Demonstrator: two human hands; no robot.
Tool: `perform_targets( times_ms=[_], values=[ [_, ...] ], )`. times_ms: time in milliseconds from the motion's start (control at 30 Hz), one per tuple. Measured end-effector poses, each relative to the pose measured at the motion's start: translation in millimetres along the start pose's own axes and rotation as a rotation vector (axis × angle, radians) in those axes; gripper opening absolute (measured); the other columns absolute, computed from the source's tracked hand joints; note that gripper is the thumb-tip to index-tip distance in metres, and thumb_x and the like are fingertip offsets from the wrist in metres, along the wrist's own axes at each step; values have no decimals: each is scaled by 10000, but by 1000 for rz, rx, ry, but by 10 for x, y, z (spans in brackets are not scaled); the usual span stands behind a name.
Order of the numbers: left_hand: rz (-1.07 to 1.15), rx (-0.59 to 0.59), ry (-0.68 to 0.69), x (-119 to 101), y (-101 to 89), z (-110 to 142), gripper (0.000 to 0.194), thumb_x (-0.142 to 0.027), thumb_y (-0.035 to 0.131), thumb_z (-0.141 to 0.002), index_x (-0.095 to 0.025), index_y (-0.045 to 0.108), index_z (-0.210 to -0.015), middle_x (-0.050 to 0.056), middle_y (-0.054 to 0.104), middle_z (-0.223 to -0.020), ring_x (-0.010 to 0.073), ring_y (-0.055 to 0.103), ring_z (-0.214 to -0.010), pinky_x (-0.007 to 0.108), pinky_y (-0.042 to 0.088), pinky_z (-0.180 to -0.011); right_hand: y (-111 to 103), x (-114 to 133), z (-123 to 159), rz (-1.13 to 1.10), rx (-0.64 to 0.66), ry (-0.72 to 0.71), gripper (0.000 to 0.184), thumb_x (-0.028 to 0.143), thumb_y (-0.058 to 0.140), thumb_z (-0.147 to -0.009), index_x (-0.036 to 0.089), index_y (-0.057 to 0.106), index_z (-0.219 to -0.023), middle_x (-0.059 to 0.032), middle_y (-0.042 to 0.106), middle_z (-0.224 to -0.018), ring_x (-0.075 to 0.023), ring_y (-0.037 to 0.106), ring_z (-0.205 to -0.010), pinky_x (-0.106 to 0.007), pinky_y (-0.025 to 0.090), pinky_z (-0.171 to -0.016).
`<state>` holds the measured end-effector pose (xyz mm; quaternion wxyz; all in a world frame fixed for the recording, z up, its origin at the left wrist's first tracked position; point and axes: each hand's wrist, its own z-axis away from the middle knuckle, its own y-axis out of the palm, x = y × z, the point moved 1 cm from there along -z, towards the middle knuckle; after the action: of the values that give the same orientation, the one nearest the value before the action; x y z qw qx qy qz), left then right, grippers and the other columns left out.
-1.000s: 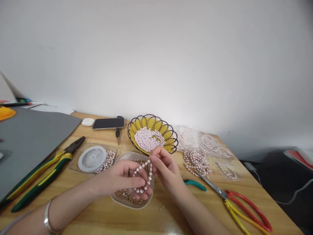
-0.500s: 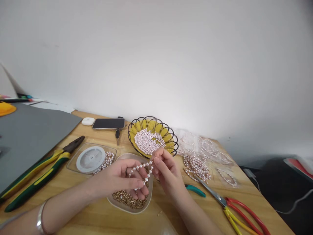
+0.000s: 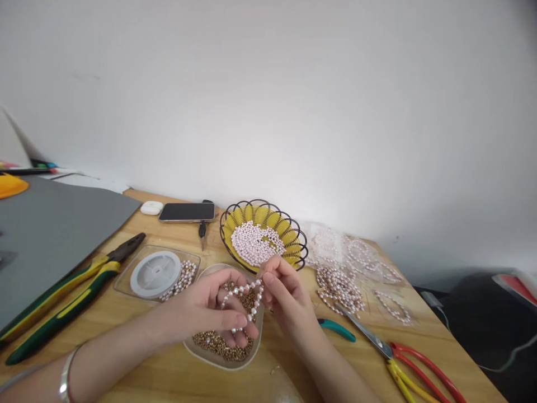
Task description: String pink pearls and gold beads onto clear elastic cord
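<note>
A small loop of pearl beads, a bead bracelet [image 3: 253, 312], hangs between my two hands. My left hand [image 3: 220, 310] is curled around its lower left part, with beads lying across the fingers. With thumb and forefinger pinched, my right hand [image 3: 285, 291] grips the loop's upper right end; the fingertips hide what exactly is pinched there. Under the hands stands a pale dish [image 3: 257, 350] of small gold beads [image 3: 222, 345]. Just behind is a yellow basket with a black wire rim [image 3: 293, 238], holding loose pinkish pearl beads [image 3: 254, 244].
Left lie green-yellow pliers [image 3: 79, 296] and a clear box with a white spool [image 3: 155, 273] and pearls. A phone [image 3: 187, 211], earbud case [image 3: 151, 207] and keys [image 3: 202, 230] sit behind. Right are bead strands [image 3: 339, 285], bagged bracelets [image 3: 361, 254], a teal handle [image 3: 338, 329] and red-yellow scissors [image 3: 390, 352].
Both hands stay nearly in place on the bracelet. The left fingers have shifted slightly and the loop hangs a little more open. The view has moved very slightly.
</note>
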<state>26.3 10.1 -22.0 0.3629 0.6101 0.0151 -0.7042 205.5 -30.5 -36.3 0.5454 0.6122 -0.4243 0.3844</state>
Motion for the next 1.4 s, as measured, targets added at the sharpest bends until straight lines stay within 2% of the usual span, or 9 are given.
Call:
perform_targets(
  times_ms=[100,233,533,733,967,1400],
  values=[
    [-8,6,-5,-28,11,19,491,-385,740,-861,-184,459,-1210,110,789,-950,144,737,-723,279,553,-710,-19,-6,-6,-38,-17,15,275,399,682,-914,196,549,-786,72,453,-584,-82,372,-509,-216,294,-511],
    [16,25,13,-79,42,56,548,-445,663,-910,-172,416,-1316,176,770,-1052,179,757,-769,297,554,-724,-16,6,-9,-131,-40,53,264,378,691,-904,193,553,-776,79,423,-567,-83,348,-500,-219,294,-516],
    [67,181,79,-89,65,85,544,-225,650,-899,-207,394,-1379,159,731,-1185,255,757,-961,242,547,-638,47,84,-40,-266,-45,55,266,311,714,-881,181,551,-715,78,406,-565,-72,292,-484,-193,265,-493],
    [61,210,119,-48,39,71,541,-244,642,-939,-217,384,-1413,178,712,-1226,256,754,-990,239,559,-658,40,83,-31,-269,-37,47,262,289,701,-891,181,546,-709,77,400,-566,-77,297,-493,-192,285,-508],
    [47,179,62,-58,49,100,553,-333,637,-958,-211,396,-1441,189,708,-1232,245,750,-1003,294,577,-763,47,85,-21,-273,-27,41,262,300,690,-904,190,542,-718,74,406,-573,-84,290,-495,-202,275,-503],
    [-41,99,35,-63,55,81,589,-389,675,-923,-185,420,-1413,199,719,-1195,238,759,-963,265,558,-727,53,94,-18,-245,-26,42,275,322,704,-888,186,545,-710,76,393,-554,-84,283,-496,-210,255,-503]
  ],
)
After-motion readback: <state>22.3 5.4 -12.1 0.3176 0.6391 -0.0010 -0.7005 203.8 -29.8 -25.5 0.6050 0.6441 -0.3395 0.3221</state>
